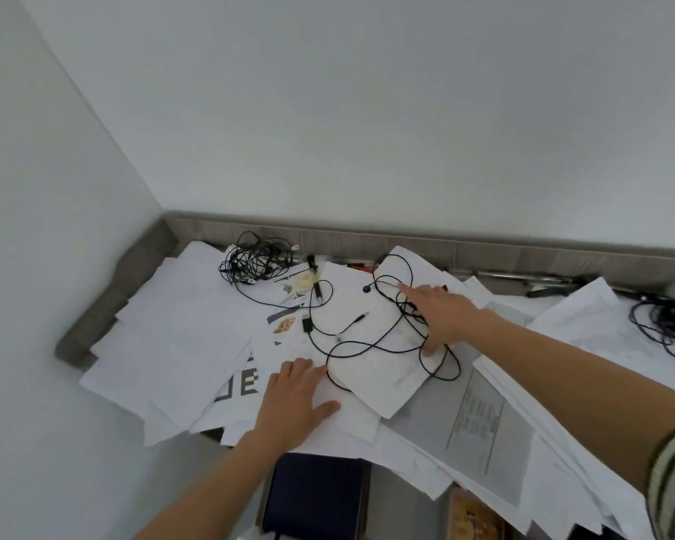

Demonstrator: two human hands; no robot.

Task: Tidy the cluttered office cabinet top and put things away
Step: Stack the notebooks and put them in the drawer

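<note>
1. papers (180, 325) blanket the cabinet top (94, 325), some overhang front edge.
2. black cable (367, 344) sprawls loose on centre sheet.
3. step imo: cable off first. bunch loops, lift straight up, pin sheets w/ other hand so nothing slides.
4. right hand (441, 309): fingers wide, straight, touching cable, no grip yet.
5. left hand (297, 399): flat, pressing papers.

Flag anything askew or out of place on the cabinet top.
Papers lie skewed and fanned, some overhanging the front edge. A loose black cable sprawls in loops over the top sheet, under the right hand. A tangled cable bundle sits back left, another bundle far right.
</note>
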